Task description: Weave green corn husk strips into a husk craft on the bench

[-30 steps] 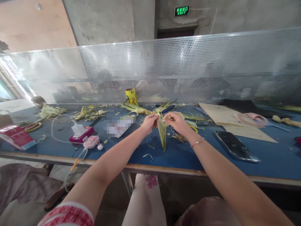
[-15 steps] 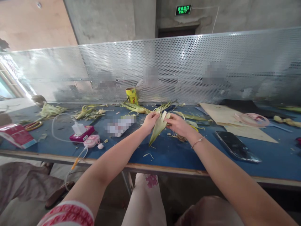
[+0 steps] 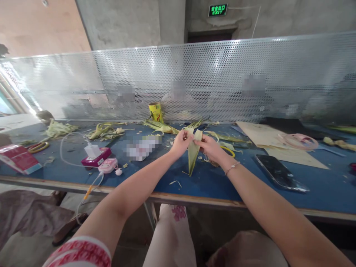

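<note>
A pale green corn husk (image 3: 192,158) hangs between my two hands over the blue table, its pointed end downward. My left hand (image 3: 181,142) pinches its upper left part between thumb and fingers. On the other side my right hand (image 3: 209,147) grips the upper right edge, with a bracelet at the wrist. The two upper flaps of husk stand slightly apart between the fingertips. Behind my hands lies a bundle of husks (image 3: 164,128), partly hidden. Some husk scraps and a yellow ring (image 3: 228,150) are beside my right hand.
A phone (image 3: 278,172) and beige sheets (image 3: 261,135) lie at right. On the left are a purple box (image 3: 96,157) with a white charger, a pink case (image 3: 108,165) and a pink carton (image 3: 19,158). A yellow can (image 3: 156,112) stands before the perforated metal screen (image 3: 155,74).
The husk has swung from a slant to nearly upright, its tip moving right. Both hands have drawn closer together on its upper part.
</note>
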The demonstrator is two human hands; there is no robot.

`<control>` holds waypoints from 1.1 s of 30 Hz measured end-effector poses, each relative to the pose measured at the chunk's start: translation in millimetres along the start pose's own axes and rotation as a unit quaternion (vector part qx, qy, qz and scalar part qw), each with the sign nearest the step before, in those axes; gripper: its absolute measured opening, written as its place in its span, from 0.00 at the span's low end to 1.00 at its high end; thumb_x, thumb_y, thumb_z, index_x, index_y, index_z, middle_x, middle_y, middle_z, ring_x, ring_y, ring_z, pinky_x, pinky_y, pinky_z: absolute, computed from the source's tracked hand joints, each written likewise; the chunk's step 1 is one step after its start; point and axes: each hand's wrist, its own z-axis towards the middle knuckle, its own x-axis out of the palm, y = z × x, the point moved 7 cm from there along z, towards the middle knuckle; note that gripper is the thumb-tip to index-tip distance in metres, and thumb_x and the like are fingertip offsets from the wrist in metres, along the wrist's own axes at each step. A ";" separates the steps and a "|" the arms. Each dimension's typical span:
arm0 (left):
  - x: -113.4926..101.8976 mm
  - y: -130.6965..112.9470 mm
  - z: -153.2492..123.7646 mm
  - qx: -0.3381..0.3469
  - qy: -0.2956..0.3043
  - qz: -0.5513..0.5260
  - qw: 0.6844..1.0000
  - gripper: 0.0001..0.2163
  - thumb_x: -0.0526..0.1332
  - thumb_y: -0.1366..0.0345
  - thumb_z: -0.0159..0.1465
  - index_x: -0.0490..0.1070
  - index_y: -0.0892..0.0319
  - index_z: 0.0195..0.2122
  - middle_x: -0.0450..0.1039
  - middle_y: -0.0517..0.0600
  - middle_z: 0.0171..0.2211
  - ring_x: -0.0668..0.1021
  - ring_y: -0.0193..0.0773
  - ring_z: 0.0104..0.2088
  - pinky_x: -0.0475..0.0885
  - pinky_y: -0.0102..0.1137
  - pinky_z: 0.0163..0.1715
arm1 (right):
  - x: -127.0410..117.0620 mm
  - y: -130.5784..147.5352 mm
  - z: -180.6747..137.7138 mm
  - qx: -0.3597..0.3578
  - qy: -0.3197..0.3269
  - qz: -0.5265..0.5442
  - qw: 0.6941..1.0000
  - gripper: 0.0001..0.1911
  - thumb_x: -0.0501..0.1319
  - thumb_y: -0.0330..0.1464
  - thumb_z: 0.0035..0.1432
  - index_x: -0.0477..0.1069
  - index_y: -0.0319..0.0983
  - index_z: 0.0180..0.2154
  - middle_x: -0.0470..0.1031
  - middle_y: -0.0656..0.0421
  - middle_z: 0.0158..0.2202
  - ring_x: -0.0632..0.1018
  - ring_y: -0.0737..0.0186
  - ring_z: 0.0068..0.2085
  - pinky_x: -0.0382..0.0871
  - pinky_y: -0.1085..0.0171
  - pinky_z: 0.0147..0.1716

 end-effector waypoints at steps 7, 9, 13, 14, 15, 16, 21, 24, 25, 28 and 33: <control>8.3 11.2 -4.3 -0.087 0.035 -0.054 0.994 0.10 0.64 0.60 0.56 0.68 0.61 0.28 0.67 0.45 0.22 0.70 0.30 0.24 0.64 0.26 0.26 | -6.8 7.3 2.3 -0.061 -0.026 -0.043 0.997 0.21 0.68 0.42 0.43 0.73 0.41 0.40 0.78 0.55 0.41 0.78 0.54 0.39 0.72 0.56 0.39; 9.4 14.7 -4.6 -0.109 0.027 -0.095 0.989 0.11 0.65 0.59 0.55 0.68 0.62 0.28 0.67 0.45 0.21 0.71 0.30 0.24 0.65 0.26 0.26 | -8.5 8.6 3.5 -0.082 -0.034 -0.067 0.994 0.20 0.68 0.42 0.44 0.73 0.40 0.39 0.78 0.56 0.39 0.77 0.55 0.39 0.71 0.56 0.40; 10.1 22.1 -4.1 -0.145 0.012 -0.143 0.979 0.09 0.64 0.62 0.56 0.67 0.62 0.27 0.66 0.44 0.20 0.69 0.28 0.21 0.66 0.26 0.24 | -11.0 11.8 5.1 -0.115 -0.042 -0.113 0.986 0.17 0.67 0.42 0.44 0.72 0.40 0.36 0.77 0.57 0.35 0.76 0.58 0.37 0.69 0.58 0.39; 9.7 23.3 -3.8 -0.151 0.008 -0.148 0.977 0.08 0.63 0.63 0.57 0.66 0.62 0.27 0.65 0.44 0.19 0.68 0.28 0.20 0.65 0.26 0.23 | -10.8 13.2 4.5 -0.116 -0.042 -0.122 0.985 0.17 0.67 0.42 0.44 0.72 0.40 0.35 0.77 0.58 0.33 0.75 0.59 0.36 0.69 0.59 0.39; 8.6 24.2 -3.3 -0.155 0.002 -0.151 0.976 0.08 0.62 0.64 0.58 0.66 0.62 0.26 0.64 0.43 0.18 0.67 0.27 0.19 0.64 0.25 0.22 | -10.3 15.4 3.3 -0.117 -0.040 -0.134 0.983 0.16 0.67 0.42 0.44 0.72 0.39 0.33 0.76 0.58 0.32 0.74 0.60 0.34 0.68 0.59 0.38; 6.7 24.9 -2.7 -0.159 -0.006 -0.152 0.976 0.08 0.61 0.65 0.58 0.65 0.62 0.26 0.62 0.43 0.18 0.67 0.27 0.18 0.63 0.25 0.21 | -9.1 18.3 1.5 -0.119 -0.037 -0.149 0.981 0.15 0.66 0.42 0.45 0.71 0.39 0.32 0.75 0.59 0.30 0.73 0.61 0.33 0.67 0.60 0.37; -10.2 25.6 2.3 -0.149 -0.074 -0.112 0.980 0.10 0.60 0.67 0.59 0.63 0.62 0.22 0.61 0.42 0.16 0.64 0.26 0.17 0.58 0.25 0.20 | 2.1 34.5 -11.2 -0.135 0.008 -0.236 0.962 0.10 0.64 0.39 0.47 0.71 0.40 0.27 0.70 0.61 0.26 0.69 0.64 0.30 0.63 0.63 0.33; -14.7 27.1 4.7 -0.137 -0.085 -0.088 0.983 0.10 0.60 0.67 0.59 0.62 0.61 0.21 0.61 0.42 0.17 0.64 0.26 0.18 0.58 0.25 0.21 | 3.6 35.2 -13.2 -0.129 0.012 -0.241 0.962 0.10 0.64 0.40 0.47 0.71 0.40 0.28 0.70 0.61 0.27 0.69 0.64 0.29 0.63 0.63 0.32; -14.6 27.5 4.8 -0.134 -0.083 -0.081 0.984 0.10 0.60 0.66 0.58 0.63 0.61 0.22 0.61 0.42 0.17 0.64 0.26 0.18 0.58 0.25 0.21 | 2.1 33.7 -12.1 -0.124 0.002 -0.233 0.965 0.11 0.64 0.41 0.47 0.71 0.40 0.29 0.70 0.61 0.27 0.69 0.64 0.29 0.63 0.63 0.32; -8.8 24.8 3.7 -0.116 -0.054 -0.074 0.989 0.10 0.63 0.64 0.56 0.64 0.62 0.23 0.64 0.43 0.18 0.66 0.26 0.20 0.60 0.24 0.22 | -4.6 24.6 -5.5 -0.100 -0.032 -0.172 0.979 0.15 0.65 0.43 0.46 0.70 0.41 0.33 0.72 0.60 0.28 0.71 0.63 0.30 0.65 0.62 0.32; 5.2 15.0 -3.8 -0.115 0.021 -0.100 0.988 0.13 0.69 0.62 0.50 0.65 0.61 0.28 0.71 0.45 0.23 0.72 0.29 0.22 0.66 0.26 0.25 | -13.2 9.8 4.9 -0.065 -0.058 -0.099 0.991 0.20 0.64 0.45 0.46 0.68 0.41 0.38 0.74 0.58 0.33 0.73 0.61 0.32 0.67 0.61 0.33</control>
